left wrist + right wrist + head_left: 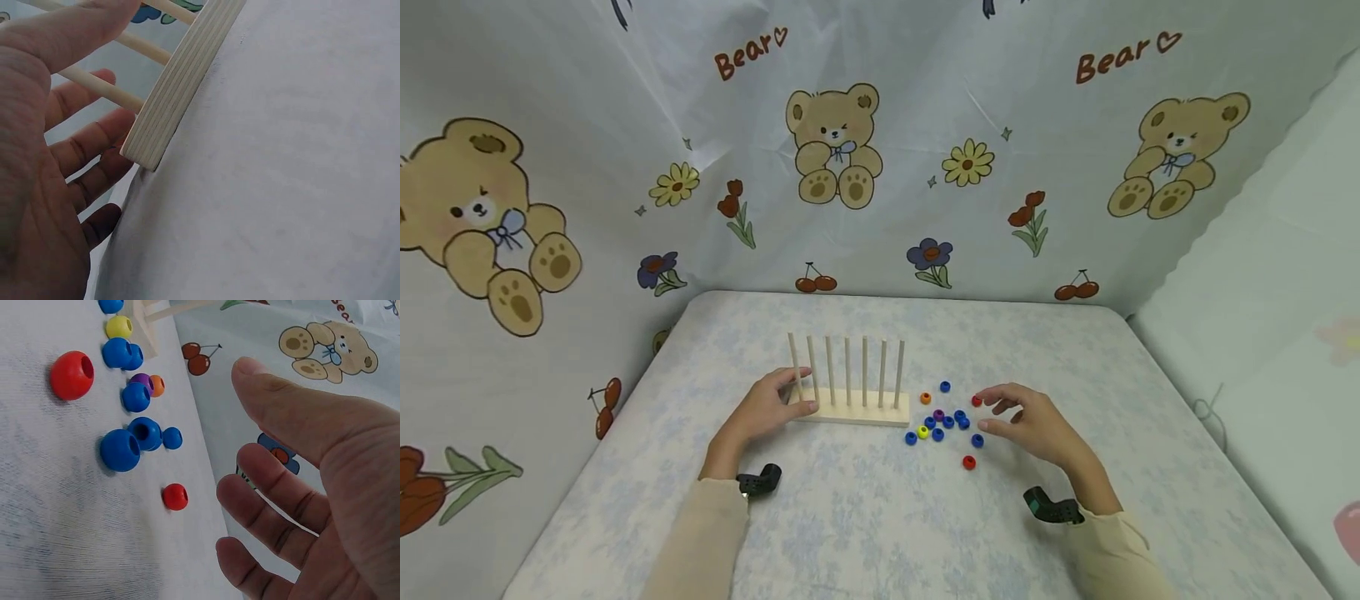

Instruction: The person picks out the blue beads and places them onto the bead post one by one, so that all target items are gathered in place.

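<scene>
A pale wooden peg rack (850,413) with several upright rods stands on the table in the head view. My left hand (772,406) holds its left end, thumb at the front and fingers round the back. In the left wrist view, fingers (94,140) lie against the end of the base (181,87). To the right of the rack lie loose round beads with holes: several blue beads (948,422), a yellow bead (922,432), a purple bead (938,415), an orange bead (926,398). My right hand (1030,423) hovers beside them, fingers loosely bent and holding nothing, near a red bead (175,497).
Another red bead (969,462) lies at the front of the group. A pale patterned cloth covers the table (850,525). Behind it hangs a curtain (895,233) printed with bears and flowers. A thin cable (1210,408) shows beyond the right edge.
</scene>
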The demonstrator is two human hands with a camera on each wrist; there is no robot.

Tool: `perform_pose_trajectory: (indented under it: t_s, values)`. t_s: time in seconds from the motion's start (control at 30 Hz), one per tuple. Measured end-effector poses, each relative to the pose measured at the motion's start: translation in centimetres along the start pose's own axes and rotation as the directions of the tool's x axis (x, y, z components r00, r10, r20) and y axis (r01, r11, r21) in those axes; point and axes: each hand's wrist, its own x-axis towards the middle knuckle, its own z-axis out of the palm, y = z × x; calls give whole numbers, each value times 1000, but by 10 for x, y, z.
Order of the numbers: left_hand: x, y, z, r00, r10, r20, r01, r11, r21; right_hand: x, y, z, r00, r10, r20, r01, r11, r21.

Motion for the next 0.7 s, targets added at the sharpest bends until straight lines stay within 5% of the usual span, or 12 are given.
perform_pose_trajectory:
  t_s: [0.33, 0.7]
  values:
    - [-1, 6, 7, 999, -19, 37, 19, 1000, 5, -13, 13, 8, 995, 82, 57, -85, 995, 60]
    - [0, -10, 9, 999, -51, -2, 51, 999, -7, -19, 28, 28, 988, 145, 61, -152, 978, 144]
